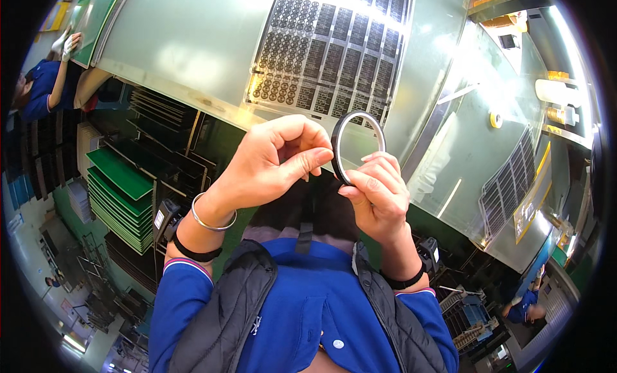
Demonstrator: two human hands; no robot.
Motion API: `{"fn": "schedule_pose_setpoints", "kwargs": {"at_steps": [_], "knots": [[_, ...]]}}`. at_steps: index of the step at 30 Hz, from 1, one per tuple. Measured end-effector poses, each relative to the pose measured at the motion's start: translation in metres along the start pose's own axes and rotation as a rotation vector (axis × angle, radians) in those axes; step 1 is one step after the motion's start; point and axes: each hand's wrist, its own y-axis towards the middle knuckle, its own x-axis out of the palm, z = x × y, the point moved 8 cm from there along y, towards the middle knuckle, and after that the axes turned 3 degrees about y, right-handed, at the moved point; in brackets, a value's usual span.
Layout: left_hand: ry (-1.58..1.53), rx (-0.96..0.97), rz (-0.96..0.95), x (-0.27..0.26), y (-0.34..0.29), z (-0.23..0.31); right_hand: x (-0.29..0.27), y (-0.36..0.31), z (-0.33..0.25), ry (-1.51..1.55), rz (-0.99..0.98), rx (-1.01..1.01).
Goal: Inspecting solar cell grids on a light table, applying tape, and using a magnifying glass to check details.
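A narrow roll of black tape (341, 156) with a pale inner core stands on edge in my right hand (380, 194), its thumb and fingers closed round the lower rim. My left hand (276, 159) is beside the roll, thumb and forefinger pressed together at the tape's outer face. Whether a loose tape end lies between those fingertips is too small to tell. Both hands are in front of my chest, just off the near edge of the glass-topped table (173, 48). On that table, beyond my hands, lies a clear film sheet (324, 55) printed with rows of black patterns.
Racks of green boards (122, 193) stand below the table at left. To the right, another glassy surface (495, 71) bears a small yellow roll (495, 120), a dark patterned sheet (508, 183) and white bottles (558, 92). Co-workers (48, 84) are at far left and lower right.
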Motion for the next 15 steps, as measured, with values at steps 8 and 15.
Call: {"fn": "schedule_pose_setpoints", "kwargs": {"at_steps": [8, 15], "knots": [[0.648, 0.757, 0.346, 0.007, -0.021, 0.018, 0.002, -0.001, 0.006, -0.015, 0.045, 0.055], [0.168, 0.475, 0.215, -0.008, -0.004, -0.007, 0.006, 0.000, 0.009, -0.011, 0.026, 0.062]]}}
